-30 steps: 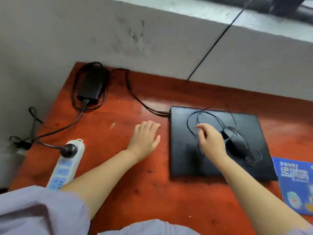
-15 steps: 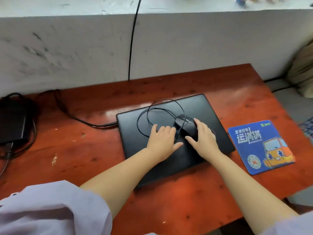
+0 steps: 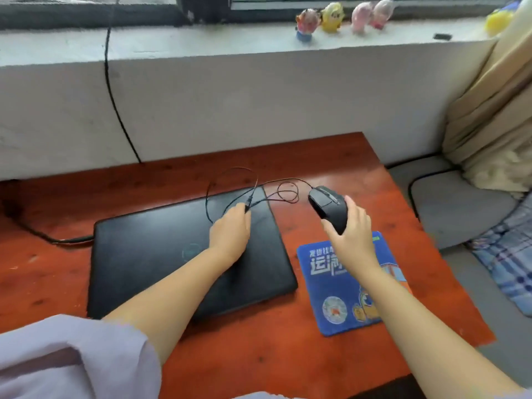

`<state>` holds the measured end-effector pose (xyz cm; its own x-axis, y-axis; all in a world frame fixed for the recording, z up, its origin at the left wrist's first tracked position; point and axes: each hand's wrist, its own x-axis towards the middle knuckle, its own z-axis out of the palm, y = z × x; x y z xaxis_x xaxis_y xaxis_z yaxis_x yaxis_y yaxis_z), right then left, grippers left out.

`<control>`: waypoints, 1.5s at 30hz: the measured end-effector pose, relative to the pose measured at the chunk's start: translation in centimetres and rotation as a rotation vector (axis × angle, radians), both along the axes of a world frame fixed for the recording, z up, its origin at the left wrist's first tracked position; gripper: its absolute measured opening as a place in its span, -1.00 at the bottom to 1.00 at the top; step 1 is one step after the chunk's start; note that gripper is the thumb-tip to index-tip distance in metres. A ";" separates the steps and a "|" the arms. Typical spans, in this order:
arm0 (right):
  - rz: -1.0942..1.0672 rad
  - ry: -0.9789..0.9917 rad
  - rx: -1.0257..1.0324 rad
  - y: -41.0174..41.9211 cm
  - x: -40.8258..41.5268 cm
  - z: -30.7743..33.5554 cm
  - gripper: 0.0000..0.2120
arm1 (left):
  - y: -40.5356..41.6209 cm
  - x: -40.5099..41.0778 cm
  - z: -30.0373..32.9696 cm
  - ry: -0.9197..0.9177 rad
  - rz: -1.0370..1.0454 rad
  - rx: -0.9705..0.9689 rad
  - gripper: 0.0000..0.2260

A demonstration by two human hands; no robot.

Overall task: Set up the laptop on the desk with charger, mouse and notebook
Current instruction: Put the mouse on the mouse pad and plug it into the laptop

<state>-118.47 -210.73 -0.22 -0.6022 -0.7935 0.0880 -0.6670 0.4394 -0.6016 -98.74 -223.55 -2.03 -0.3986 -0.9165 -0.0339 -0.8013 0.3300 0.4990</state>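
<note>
The right hand (image 3: 352,234) now grasps the mouse (image 3: 329,208), lifted off the closed laptop (image 3: 161,254) and carried over the blue mouse pad (image 3: 342,286). The left hand (image 3: 230,231) pinches the mouse cable (image 3: 283,194). Placing it seems next.

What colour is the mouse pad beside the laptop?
Blue, with white lettering and cartoon prints, on the mouse pad; seen in the head view.

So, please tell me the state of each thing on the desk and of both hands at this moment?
laptop: lid closed, flat on the desk, charger cable plugged in at its left side
mouse: lifted, held above the mouse pad's far edge
mouse cable: loose, looped, not plugged in
mouse pad: flat, nothing resting on it
left hand: pinching the mouse cable's end
right hand: gripping the mouse
</note>
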 end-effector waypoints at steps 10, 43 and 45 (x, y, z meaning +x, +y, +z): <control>-0.244 0.018 0.374 10.8 -3.4 -5.7 -0.34 | 0.3 -16.0 6.3 0.330 -0.273 -0.188 -0.83; 0.393 -0.675 -0.353 -5.8 -5.2 4.3 -0.77 | -9.3 -7.4 -2.0 -0.319 -0.087 0.170 -0.68; 0.384 -0.683 -0.353 -6.1 -5.4 4.0 -0.76 | -9.5 -7.9 -3.1 -0.356 -0.082 0.158 -0.65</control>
